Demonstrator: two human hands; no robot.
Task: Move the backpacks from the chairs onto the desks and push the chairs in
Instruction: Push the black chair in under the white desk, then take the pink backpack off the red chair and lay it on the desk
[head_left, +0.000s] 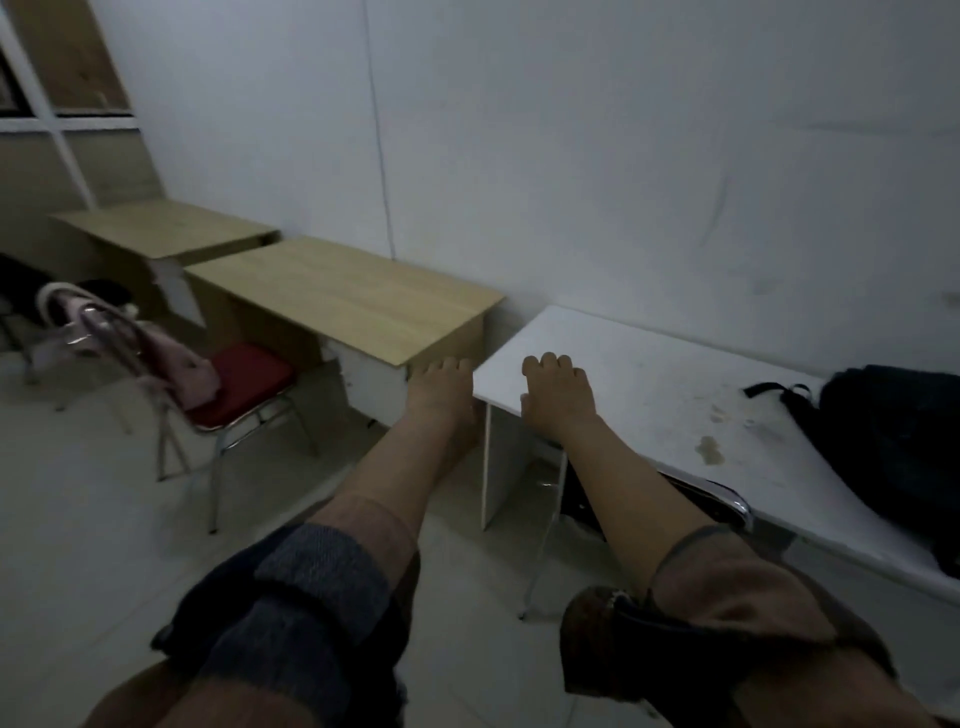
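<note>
A black backpack (898, 447) lies on the white desk (649, 374) at the right. A chair with a chrome back (727, 501) is tucked under that desk. At the left, a pink backpack (176, 364) hangs over the back and seat of a red-seated chair (244, 384), which stands pulled out from the wooden desk (337, 296). My left hand (441, 387) is stretched forward over the gap between the two desks and holds nothing. My right hand (558, 395) lies palm down over the white desk's near left corner, also holding nothing.
A second wooden desk (156, 228) stands further left against the wall. Another chair with something dark on it (21, 291) is cut off at the left edge. Pale tiled floor (104, 519) lies between me and the red chair.
</note>
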